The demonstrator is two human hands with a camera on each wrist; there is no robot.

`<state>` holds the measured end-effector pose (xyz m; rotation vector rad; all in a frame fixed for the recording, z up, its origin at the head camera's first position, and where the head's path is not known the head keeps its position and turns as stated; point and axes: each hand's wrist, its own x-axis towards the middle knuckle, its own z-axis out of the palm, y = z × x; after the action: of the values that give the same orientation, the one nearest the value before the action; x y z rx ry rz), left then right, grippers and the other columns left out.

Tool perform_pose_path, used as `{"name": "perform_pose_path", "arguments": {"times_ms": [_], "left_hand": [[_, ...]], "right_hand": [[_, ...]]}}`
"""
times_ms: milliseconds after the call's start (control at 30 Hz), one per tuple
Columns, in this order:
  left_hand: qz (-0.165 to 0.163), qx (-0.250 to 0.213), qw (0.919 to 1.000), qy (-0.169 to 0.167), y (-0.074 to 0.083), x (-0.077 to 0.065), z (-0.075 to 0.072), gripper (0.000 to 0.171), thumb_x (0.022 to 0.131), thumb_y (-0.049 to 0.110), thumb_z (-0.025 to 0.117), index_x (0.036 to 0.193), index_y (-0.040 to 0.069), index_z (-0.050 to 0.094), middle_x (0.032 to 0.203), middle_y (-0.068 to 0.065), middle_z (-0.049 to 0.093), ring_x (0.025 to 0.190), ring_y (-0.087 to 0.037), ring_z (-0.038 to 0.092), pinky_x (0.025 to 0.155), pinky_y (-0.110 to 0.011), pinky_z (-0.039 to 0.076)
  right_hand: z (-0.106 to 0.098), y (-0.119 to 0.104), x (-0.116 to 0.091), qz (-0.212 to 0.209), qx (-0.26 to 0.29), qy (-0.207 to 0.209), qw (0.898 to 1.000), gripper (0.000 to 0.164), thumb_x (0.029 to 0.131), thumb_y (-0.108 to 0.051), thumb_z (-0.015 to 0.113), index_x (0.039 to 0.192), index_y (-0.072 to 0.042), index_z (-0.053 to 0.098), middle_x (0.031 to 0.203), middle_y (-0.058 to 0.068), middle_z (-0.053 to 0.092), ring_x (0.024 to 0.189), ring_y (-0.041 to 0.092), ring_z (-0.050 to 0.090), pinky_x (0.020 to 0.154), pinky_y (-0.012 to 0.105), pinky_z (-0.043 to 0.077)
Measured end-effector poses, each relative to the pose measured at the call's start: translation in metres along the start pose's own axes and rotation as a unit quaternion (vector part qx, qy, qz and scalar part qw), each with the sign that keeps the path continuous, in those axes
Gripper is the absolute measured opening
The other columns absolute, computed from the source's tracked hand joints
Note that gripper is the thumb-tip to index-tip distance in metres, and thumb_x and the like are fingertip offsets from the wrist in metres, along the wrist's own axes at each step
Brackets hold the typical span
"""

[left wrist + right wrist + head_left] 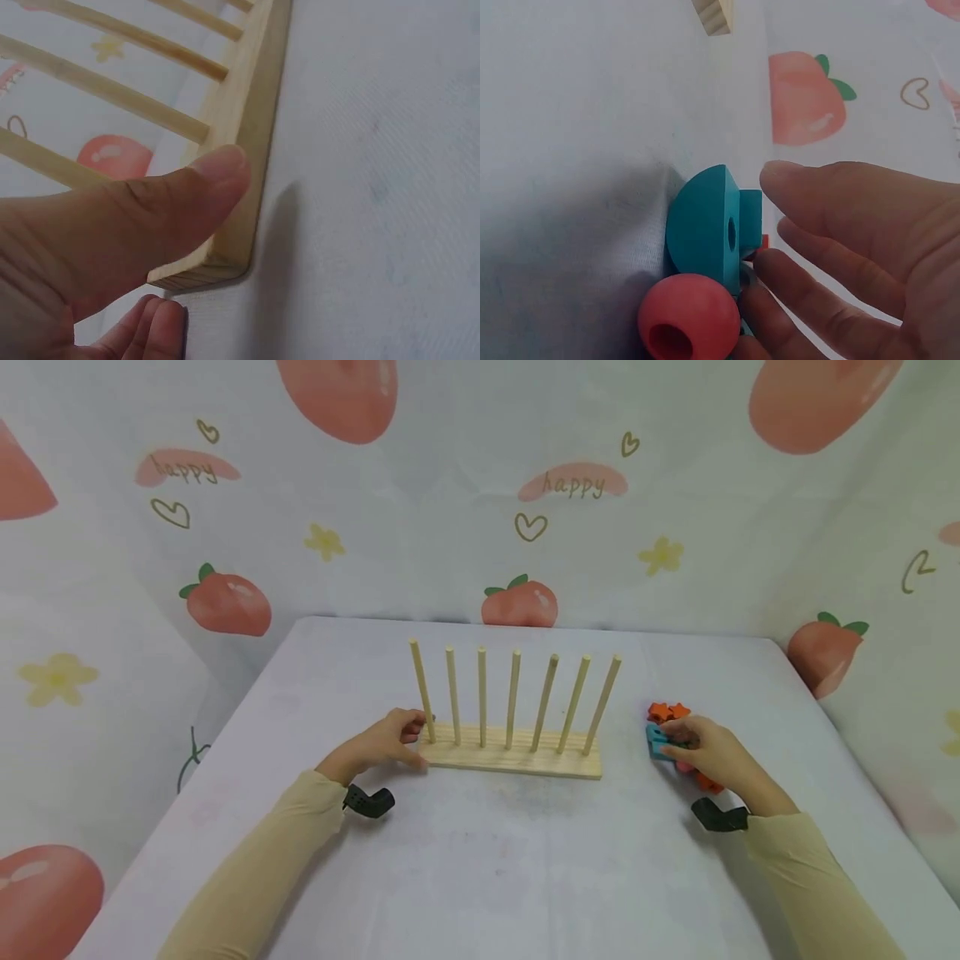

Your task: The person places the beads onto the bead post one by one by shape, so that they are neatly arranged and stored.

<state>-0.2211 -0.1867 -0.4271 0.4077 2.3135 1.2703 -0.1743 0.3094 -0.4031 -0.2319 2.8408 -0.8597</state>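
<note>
Wooden rack (pixel 517 760), one: mid-table, between the hands; long axis running left to right, right end slightly nearer the person. Seven pegs (pixel 482 697), all pointing up; their tops cut off in the left wrist view.

Left hand (pixel 386 743), at the rack's left end: thumb laid along the front corner, other fingers bent about the end. The thumb hides part of the contact; whether the grip is closed, cannot tell.

Right hand (pixel 712 752), over a small pile right of the rack and apart from it: grip slack, thumb and fingers spread, fingertips partly hidden behind the pieces.

Blue half-round block (pixel 701 225): flat, holed face turned toward the right hand; a smaller blue block (pixel 751 217) just beyond, mostly covered.

Pink-red ball (pixel 697 300): beside the half-round, hole visible low on its side.

Orange stars (pixel 659 712): pile's far end. Remaining pieces under the hand: covered, count unclear.

Table (pixel 487 877): white cloth.
</note>
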Motion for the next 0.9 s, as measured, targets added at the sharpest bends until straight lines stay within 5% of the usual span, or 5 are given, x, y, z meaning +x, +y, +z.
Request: {"name": "perform_pose_path", "arguments": {"times_ms": [167, 900], "left_hand": [[-0.015, 0.03, 0.9994, 0.005, 0.0007, 0.0023, 0.0008, 0.084, 0.067, 0.003, 0.087, 0.138, -0.004, 0.043, 0.131, -0.021, 0.034, 0.124, -0.032, 0.04, 0.111, -0.042, 0.04], [-0.015, 0.034, 0.9992, 0.014, -0.001, -0.0019, 0.0039, 0.08, 0.069, 0.0, 0.085, 0.136, -0.004, 0.042, 0.13, -0.021, 0.033, 0.127, -0.034, 0.04, 0.111, -0.041, 0.04]], "right_hand": [[-0.0006, 0.0022, -0.002, 0.009, 0.0, -0.003, 1.0, 0.049, 0.089, -0.028, 0.07, 0.124, 0.003, 0.06, 0.118, 0.024, 0.062, 0.107, 0.038, 0.059, 0.093, 0.056, 0.048], [0.0019, 0.0025, 0.0019, 0.008, -0.03, -0.016, 0.999, 0.041, 0.084, -0.027, 0.076, 0.115, -0.001, 0.067, 0.111, 0.02, 0.065, 0.101, 0.035, 0.062, 0.087, 0.053, 0.052]]}}
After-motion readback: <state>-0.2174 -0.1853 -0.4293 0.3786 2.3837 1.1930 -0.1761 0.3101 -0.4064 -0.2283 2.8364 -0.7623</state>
